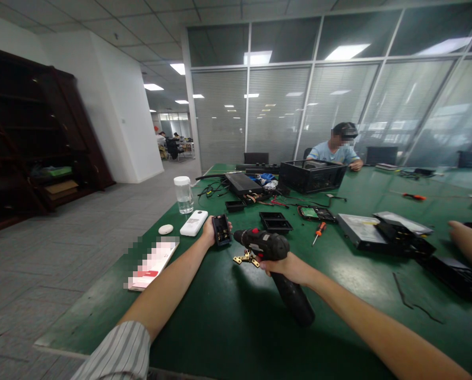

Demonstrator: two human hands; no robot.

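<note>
My left hand (209,231) is closed around a small black open box (221,230), tilted toward me, with small brass-coloured bits inside. In my right hand (291,268) is a black cordless drill (265,244) with red accents, its chuck pointing left toward the box. Several brass pieces (246,258), shaped like small hinges, show just below the drill's body near my right fingertips; whether they lie on the table or are held I cannot tell. Behind the drill sits a black divided tray (275,222).
The green table (204,327) carries a phone-like white device (193,223), a water bottle (184,194), an orange screwdriver (319,233), a circuit board (315,212), metal drives (362,232) and a black computer case (312,177). A person (334,150) sits across; another person's hand (469,240) is at right.
</note>
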